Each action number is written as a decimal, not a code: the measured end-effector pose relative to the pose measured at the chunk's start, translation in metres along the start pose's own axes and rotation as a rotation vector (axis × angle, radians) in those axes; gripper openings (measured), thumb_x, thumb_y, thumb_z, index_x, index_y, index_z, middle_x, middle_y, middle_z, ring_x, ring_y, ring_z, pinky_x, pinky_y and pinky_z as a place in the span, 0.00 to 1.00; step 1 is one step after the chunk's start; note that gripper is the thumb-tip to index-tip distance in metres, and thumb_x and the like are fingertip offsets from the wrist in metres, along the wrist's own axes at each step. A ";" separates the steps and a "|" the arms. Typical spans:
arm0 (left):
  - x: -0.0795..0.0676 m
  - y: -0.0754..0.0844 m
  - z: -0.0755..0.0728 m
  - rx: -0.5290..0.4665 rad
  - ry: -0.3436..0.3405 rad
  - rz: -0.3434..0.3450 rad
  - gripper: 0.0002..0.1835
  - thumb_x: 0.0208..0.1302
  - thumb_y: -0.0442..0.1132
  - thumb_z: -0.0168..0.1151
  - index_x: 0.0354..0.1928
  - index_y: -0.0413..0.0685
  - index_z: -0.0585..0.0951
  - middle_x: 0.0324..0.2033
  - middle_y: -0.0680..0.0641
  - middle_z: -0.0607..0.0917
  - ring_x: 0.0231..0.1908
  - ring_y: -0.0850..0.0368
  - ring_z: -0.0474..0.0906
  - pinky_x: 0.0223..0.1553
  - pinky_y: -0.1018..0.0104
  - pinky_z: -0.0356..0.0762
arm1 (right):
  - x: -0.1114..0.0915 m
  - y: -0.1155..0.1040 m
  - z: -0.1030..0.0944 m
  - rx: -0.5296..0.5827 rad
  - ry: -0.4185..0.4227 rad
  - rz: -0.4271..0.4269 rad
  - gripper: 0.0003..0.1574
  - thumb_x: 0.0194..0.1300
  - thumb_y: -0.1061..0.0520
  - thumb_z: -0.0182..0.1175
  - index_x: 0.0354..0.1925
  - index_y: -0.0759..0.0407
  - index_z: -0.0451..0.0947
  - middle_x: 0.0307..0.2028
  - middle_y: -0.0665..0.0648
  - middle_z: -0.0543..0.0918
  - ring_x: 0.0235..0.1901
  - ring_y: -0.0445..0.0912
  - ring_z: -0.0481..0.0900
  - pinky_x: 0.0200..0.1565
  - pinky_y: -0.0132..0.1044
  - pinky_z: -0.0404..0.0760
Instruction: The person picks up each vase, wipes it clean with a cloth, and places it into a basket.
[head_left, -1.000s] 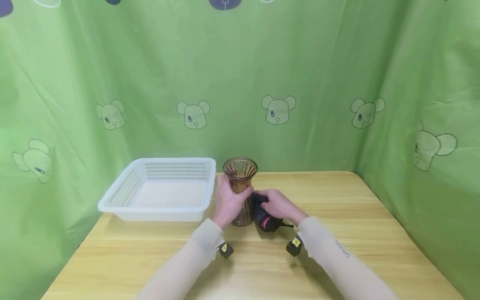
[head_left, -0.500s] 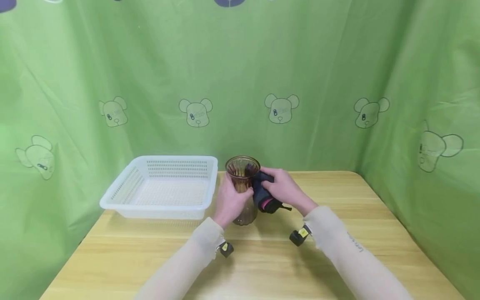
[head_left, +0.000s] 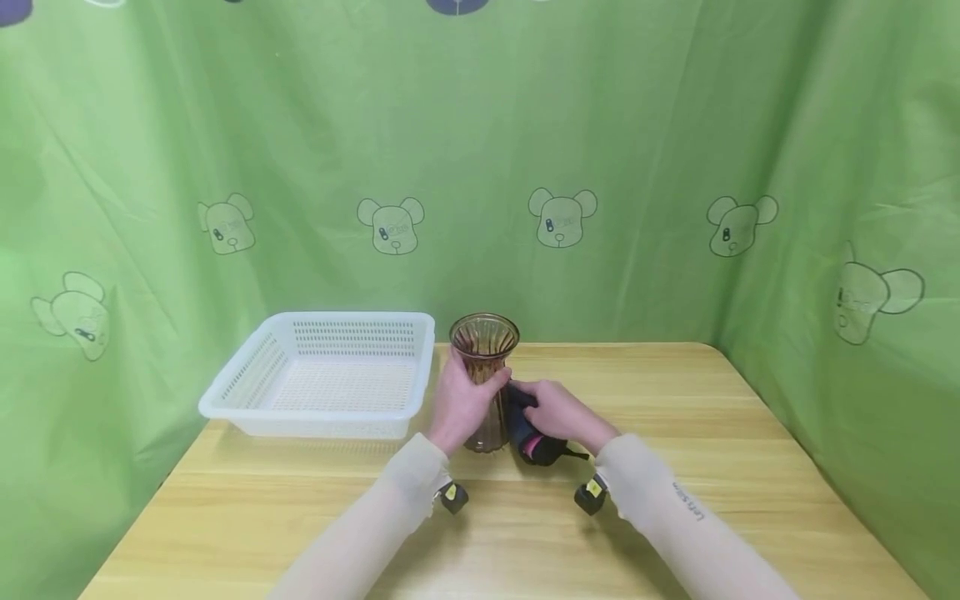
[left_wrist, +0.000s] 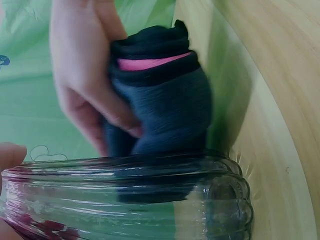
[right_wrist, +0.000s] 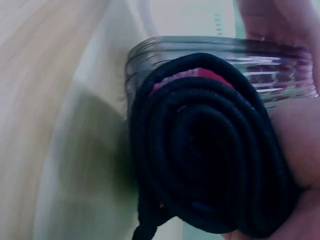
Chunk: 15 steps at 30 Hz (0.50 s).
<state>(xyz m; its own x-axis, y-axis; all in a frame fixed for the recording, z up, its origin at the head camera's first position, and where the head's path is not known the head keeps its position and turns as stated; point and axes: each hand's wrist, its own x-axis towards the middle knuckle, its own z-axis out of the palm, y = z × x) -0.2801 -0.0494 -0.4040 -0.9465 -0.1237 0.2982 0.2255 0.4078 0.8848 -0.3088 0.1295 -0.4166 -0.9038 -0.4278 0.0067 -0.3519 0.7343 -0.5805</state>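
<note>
A tall ribbed glass vase (head_left: 487,429), brownish and see-through, stands upright on the table. My left hand (head_left: 459,402) grips it round the middle, with the thumb across the near side. On the vase's right, my right hand (head_left: 561,410) holds a rolled dark cloth (head_left: 527,433) against the lower glass. Black edging and a pink strip show on the rolled cloth (left_wrist: 170,105) in the left wrist view. Its spiral end fills the right wrist view, where a short loop hangs from it. The fingers on the far side of the vase are hidden.
To the left of the vase sits a white perforated plastic basket (head_left: 315,427), close to my left hand. The wooden table (head_left: 675,500) ends at a green curtain (head_left: 480,275) behind and on both sides.
My right hand slid the cloth up along the vase's side to near the rim, then back down to the lower part. My left hand kept its grip on the vase.
</note>
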 end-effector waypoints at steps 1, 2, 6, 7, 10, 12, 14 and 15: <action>0.000 0.000 0.000 0.003 0.005 -0.003 0.39 0.56 0.55 0.73 0.67 0.55 0.67 0.60 0.47 0.80 0.62 0.48 0.76 0.67 0.47 0.71 | 0.000 0.001 0.001 0.014 -0.011 0.012 0.36 0.65 0.67 0.56 0.71 0.59 0.68 0.52 0.73 0.82 0.25 0.46 0.81 0.29 0.35 0.84; 0.000 -0.001 0.000 0.008 0.011 -0.003 0.40 0.55 0.55 0.74 0.67 0.55 0.67 0.60 0.47 0.79 0.62 0.49 0.76 0.67 0.48 0.71 | 0.000 0.003 0.002 0.024 -0.020 0.026 0.36 0.65 0.67 0.56 0.71 0.59 0.68 0.53 0.73 0.82 0.24 0.45 0.81 0.28 0.35 0.84; 0.000 -0.004 -0.001 0.024 0.020 0.010 0.43 0.53 0.54 0.75 0.68 0.53 0.66 0.60 0.48 0.77 0.62 0.50 0.75 0.67 0.49 0.71 | -0.001 0.004 -0.001 0.050 -0.008 0.009 0.35 0.66 0.67 0.56 0.71 0.59 0.69 0.56 0.74 0.80 0.25 0.46 0.81 0.29 0.36 0.83; 0.000 -0.004 -0.002 0.033 0.019 0.012 0.43 0.53 0.54 0.75 0.69 0.52 0.66 0.60 0.48 0.76 0.62 0.50 0.75 0.67 0.49 0.71 | -0.001 0.003 -0.003 0.053 -0.001 -0.003 0.35 0.66 0.66 0.56 0.71 0.58 0.69 0.57 0.73 0.80 0.26 0.45 0.81 0.31 0.36 0.83; 0.001 -0.004 -0.004 0.055 0.013 0.019 0.44 0.53 0.55 0.75 0.69 0.52 0.66 0.61 0.47 0.77 0.62 0.49 0.75 0.67 0.48 0.72 | -0.003 -0.005 -0.015 0.076 0.031 -0.048 0.34 0.67 0.66 0.56 0.71 0.58 0.69 0.60 0.72 0.79 0.30 0.46 0.81 0.34 0.36 0.82; 0.001 -0.004 -0.005 0.071 0.012 0.026 0.44 0.53 0.56 0.75 0.69 0.51 0.66 0.61 0.46 0.78 0.62 0.48 0.76 0.67 0.48 0.72 | -0.004 -0.013 -0.024 0.089 0.063 -0.075 0.34 0.68 0.65 0.56 0.71 0.58 0.69 0.60 0.72 0.78 0.30 0.45 0.80 0.35 0.36 0.81; 0.001 -0.003 -0.006 0.081 0.013 0.035 0.45 0.53 0.57 0.74 0.70 0.51 0.66 0.62 0.45 0.78 0.63 0.48 0.75 0.68 0.48 0.71 | -0.004 -0.020 -0.033 0.119 0.103 -0.080 0.34 0.68 0.64 0.56 0.71 0.58 0.69 0.60 0.73 0.78 0.28 0.46 0.80 0.33 0.37 0.82; 0.001 -0.003 -0.007 0.082 0.013 0.036 0.46 0.53 0.56 0.74 0.71 0.51 0.65 0.63 0.45 0.78 0.64 0.48 0.74 0.68 0.48 0.71 | -0.004 -0.023 -0.037 0.138 0.122 -0.081 0.33 0.69 0.64 0.56 0.71 0.58 0.69 0.59 0.73 0.79 0.26 0.46 0.80 0.31 0.38 0.82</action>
<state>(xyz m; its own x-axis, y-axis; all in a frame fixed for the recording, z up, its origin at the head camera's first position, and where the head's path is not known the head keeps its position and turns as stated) -0.2805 -0.0567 -0.4037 -0.9349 -0.1193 0.3341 0.2388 0.4847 0.8414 -0.3058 0.1343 -0.3731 -0.8998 -0.4090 0.1518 -0.3954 0.6177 -0.6798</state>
